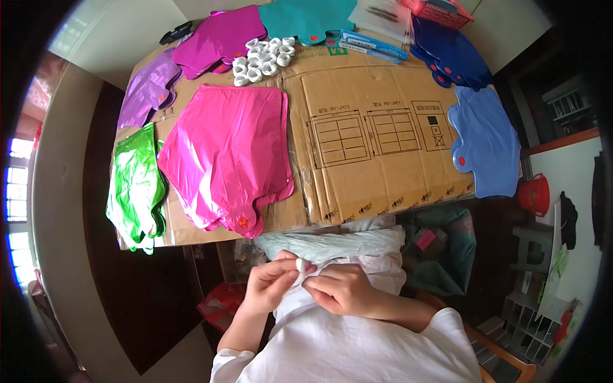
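Both my hands are in front of my body, just below the near edge of the table. My left hand [276,279] pinches a small white roll [301,265], which looks like coiled ribbon, between thumb and fingers. Close beside it my right hand [340,288] is closed with curled fingers, its fingertips near the roll. What those fingers hold, if anything, is too small to make out. A pile of similar white rolls [262,62] lies at the back of the table. Nearest to my hands on the table is a stack of shiny pink foil balloons [230,150], lying flat.
Cardboard [377,89] covers the table. Around its edge lie flat green [135,182], purple [150,89], magenta [220,39], teal [306,18], navy [450,51] and blue balloons [488,140]. Blue-and-white packets [373,46] and a red basket [440,11] are at the back.
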`<action>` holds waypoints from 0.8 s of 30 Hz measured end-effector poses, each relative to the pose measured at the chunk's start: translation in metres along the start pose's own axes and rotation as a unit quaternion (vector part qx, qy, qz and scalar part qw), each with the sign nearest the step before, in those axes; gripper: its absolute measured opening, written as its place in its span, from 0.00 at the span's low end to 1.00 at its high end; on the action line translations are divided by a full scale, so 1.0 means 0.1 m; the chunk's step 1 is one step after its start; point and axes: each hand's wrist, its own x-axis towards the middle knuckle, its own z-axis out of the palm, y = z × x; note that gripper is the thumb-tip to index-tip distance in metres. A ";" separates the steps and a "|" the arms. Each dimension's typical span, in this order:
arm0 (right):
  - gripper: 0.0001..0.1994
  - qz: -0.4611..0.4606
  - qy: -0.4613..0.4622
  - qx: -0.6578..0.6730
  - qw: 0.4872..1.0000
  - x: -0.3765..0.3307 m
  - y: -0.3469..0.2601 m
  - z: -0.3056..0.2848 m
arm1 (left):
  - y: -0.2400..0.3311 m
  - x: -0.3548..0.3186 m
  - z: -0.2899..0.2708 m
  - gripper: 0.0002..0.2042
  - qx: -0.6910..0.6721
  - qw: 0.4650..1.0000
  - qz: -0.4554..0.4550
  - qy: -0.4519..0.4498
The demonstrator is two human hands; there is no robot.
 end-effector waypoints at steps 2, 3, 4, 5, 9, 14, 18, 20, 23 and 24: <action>0.06 -0.007 0.018 -0.048 0.999 0.03 -0.04 -0.05 | 0.00 0.01 0.01 0.10 0.161 0.987 0.005 0.000; 0.06 -0.008 0.019 -0.071 0.997 0.03 -0.04 -0.09 | 0.00 0.01 0.02 0.10 0.173 0.985 0.004 -0.005; 0.05 -0.009 0.020 -0.095 0.995 0.03 -0.03 -0.12 | 0.01 0.01 0.02 0.09 0.185 0.983 0.004 -0.010; 0.06 -0.009 0.027 -0.085 0.996 0.04 -0.03 -0.15 | 0.02 0.00 0.03 0.09 0.197 0.980 0.003 -0.015; 0.06 0.017 0.035 0.010 0.999 0.13 0.06 -0.20 | 0.04 0.00 0.03 0.09 0.241 0.970 0.001 -0.032; 0.05 0.081 -0.012 0.120 0.989 0.14 0.15 -0.24 | -0.04 -0.05 0.02 0.05 0.022 0.997 -0.043 -0.056; 0.07 0.089 -0.001 0.130 0.987 0.10 0.18 -0.16 | -0.10 -0.06 0.11 0.06 -0.203 0.978 -0.049 -0.013; 0.06 0.103 0.033 0.115 0.987 0.10 0.14 -0.11 | -0.25 -0.06 0.08 0.07 -0.203 0.979 0.000 -0.012; 0.08 0.151 0.033 0.131 0.979 0.08 0.09 -0.06 | -0.34 -0.03 0.13 0.07 -0.153 0.985 0.067 0.040; 0.08 0.170 0.026 0.143 0.975 0.07 0.07 -0.06 | -0.35 -0.02 0.13 0.08 -0.156 0.985 0.066 0.040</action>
